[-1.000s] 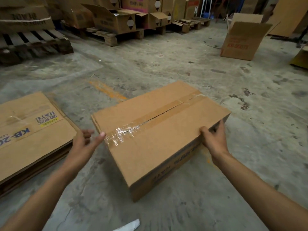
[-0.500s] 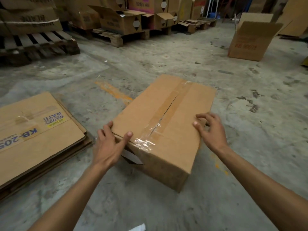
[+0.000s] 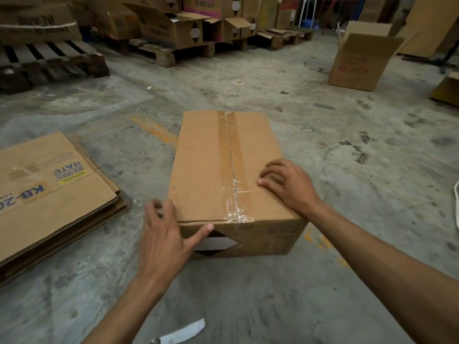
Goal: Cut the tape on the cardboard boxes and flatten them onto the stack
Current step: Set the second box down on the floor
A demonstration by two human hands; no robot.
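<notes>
A closed cardboard box stands on the concrete floor in front of me, its short end facing me. Brown and clear tape runs along the top seam, away from me, and crinkles over the near edge. My left hand spans the box's near left corner, with the thumb straight on the front face and the fingers on the left side. My right hand rests on the top near the right edge, fingertips bent onto the cardboard. A stack of flattened boxes lies to the left.
A white blade-like object lies on the floor near my left forearm. An open box stands at the far right. Wooden pallets and more boxes line the back. A white cord shows at the right edge.
The box has turned on the floor, so its taped seam now points away from me. My left hand slid to the near left corner, and my right hand moved onto the top.
</notes>
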